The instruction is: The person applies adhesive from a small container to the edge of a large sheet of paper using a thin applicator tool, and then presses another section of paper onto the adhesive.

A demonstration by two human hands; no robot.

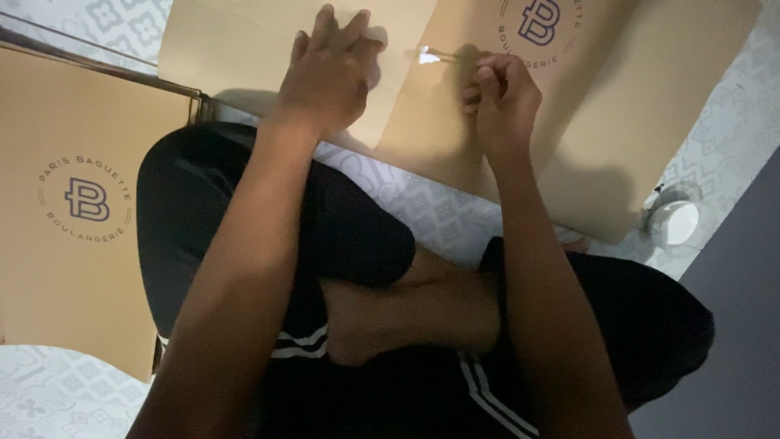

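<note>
Nearest my view are the crossed legs in black shorts (325,236) with white stripes, folded on the patterned tile floor (422,207). Beyond them lies a flat tan cardboard sheet (601,122) — I see the left hand (325,77) pressed on it, fingers together and flat, gripping nothing. The right hand (500,97) is curled, fingers pinched on a thin strip (443,55) at the cardboard's slot. A second printed cardboard sheet (81,203) lies far left.
</note>
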